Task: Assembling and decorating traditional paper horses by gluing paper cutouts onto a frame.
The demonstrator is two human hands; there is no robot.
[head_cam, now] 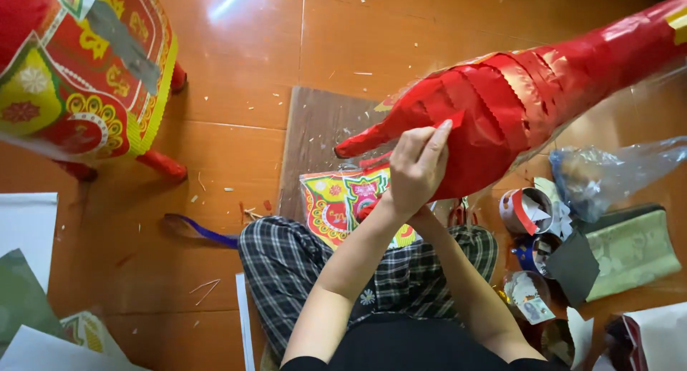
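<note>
While the left hand [417, 172] pinches a red strip [454, 120], the glossy red paper figure [515, 103] shows scalloped layers.

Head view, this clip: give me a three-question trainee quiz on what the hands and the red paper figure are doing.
1. True or false: the left hand presses on the red paper figure.
2. What lies under the figure's pointed tip? A) brown board B) a bucket
3. Is the right hand visible?

Key: 1 true. 2 A. 3 No, only its forearm, running behind the left hand.
</note>
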